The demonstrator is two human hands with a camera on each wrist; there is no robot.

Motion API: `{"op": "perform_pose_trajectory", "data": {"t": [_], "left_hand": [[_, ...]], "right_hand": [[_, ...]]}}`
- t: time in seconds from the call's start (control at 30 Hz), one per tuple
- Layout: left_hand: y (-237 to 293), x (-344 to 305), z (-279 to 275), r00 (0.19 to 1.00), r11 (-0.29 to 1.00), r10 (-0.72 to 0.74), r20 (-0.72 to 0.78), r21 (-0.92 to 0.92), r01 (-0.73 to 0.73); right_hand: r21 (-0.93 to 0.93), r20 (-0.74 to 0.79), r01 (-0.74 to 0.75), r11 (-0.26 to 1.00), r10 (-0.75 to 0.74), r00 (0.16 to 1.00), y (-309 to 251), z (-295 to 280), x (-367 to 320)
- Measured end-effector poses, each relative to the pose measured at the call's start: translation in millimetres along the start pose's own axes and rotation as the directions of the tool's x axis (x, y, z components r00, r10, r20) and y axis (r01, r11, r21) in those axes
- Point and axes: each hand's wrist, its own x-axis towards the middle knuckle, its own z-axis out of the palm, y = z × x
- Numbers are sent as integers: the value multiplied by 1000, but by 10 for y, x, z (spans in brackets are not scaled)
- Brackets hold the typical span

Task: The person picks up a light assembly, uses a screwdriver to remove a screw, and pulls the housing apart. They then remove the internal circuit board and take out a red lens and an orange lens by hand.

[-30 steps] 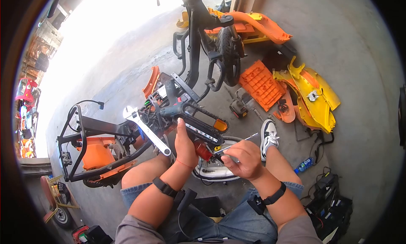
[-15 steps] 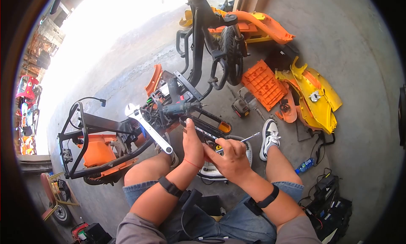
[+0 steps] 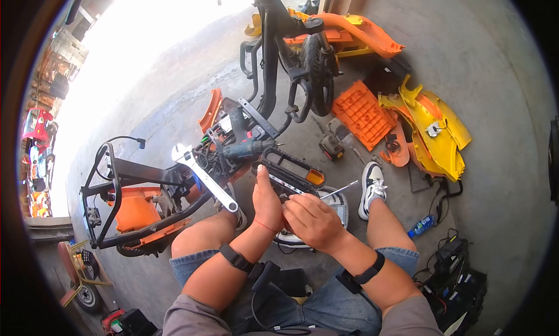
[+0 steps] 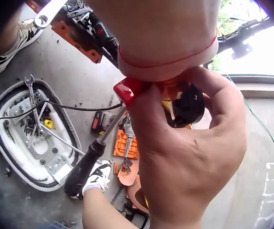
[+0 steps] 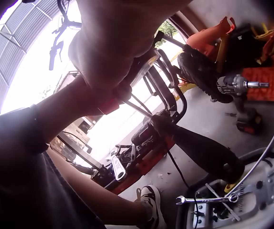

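My left hand [image 3: 268, 202] holds a red and orange lamp housing [image 4: 129, 90], which shows from under its palm in the left wrist view. Close against it, my right hand [image 3: 314, 219] pinches a round black part [image 4: 189, 106] at the lamp between thumb and finger. A screwdriver with a black handle [image 4: 85, 167] slants down from beside the red lens; its shaft runs up to where both hands meet, and I cannot tell which hand holds it. From the head view the lamp is mostly hidden behind my hands.
Before me stands a stripped scooter frame [image 3: 140, 173], with an adjustable wrench [image 3: 204, 179] and a drill [image 3: 250, 149] on it. Below my hands lies an upturned white seat base [image 4: 13, 162] holding wrenches and screws. Orange [image 3: 362, 117] and yellow panels [image 3: 437, 135] lie to the right.
My right hand has moved left, from beside the lamp to against the left hand, covering the red part in the head view. The left hand has shifted slightly right.
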Motion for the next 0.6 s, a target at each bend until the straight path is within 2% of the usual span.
{"op": "perform_pose_trajectory", "data": {"t": [0.33, 0.6], "left_hand": [[75, -81, 91, 998, 999, -34, -48, 19, 35], [32, -37, 44, 999, 1000, -13, -46, 8, 13]], "right_hand": [[3, -26, 66, 998, -66, 997, 18, 15, -7], [26, -38, 56, 998, -56, 998, -7, 29, -15]]}}
